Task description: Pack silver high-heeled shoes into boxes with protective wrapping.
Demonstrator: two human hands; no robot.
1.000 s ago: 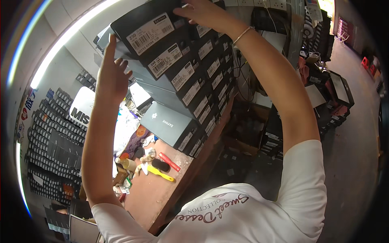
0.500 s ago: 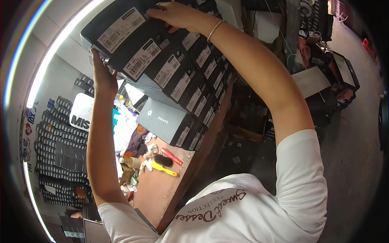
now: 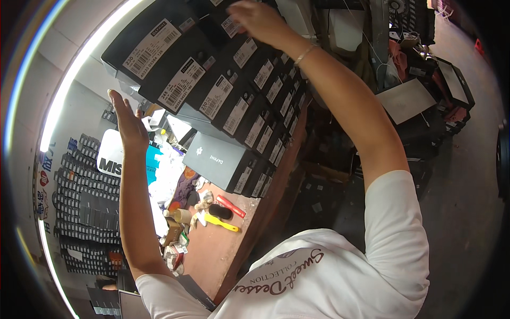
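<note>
A tall stack of dark shoeboxes with white labels on their ends stands on the bench. At its top lies a dark shoebox (image 3: 154, 49), resting on another labelled shoebox (image 3: 181, 85). My left hand (image 3: 130, 121) is just off the lower left corner of the top box, fingers stretched out and holding nothing. Over the right part of the stack is my right hand (image 3: 261, 22), its fingers apart and slightly blurred; whether they touch a box there I cannot tell. Lower down, a shoebox with a grey lid (image 3: 219, 154) sits in front of the stack.
On the reddish bench (image 3: 204, 252) lie a yellow-handled brush (image 3: 220, 222), a black oval brush (image 3: 220, 211), a red tool (image 3: 231, 206) and crumpled cloths and papers. Rows of shoeboxes (image 3: 87, 196) line the left wall. Open boxes (image 3: 406, 101) and clutter stand at the right.
Both hands have come off the top shoebox. My left hand moved down and away from its corner; my right hand moved right across the stack.
</note>
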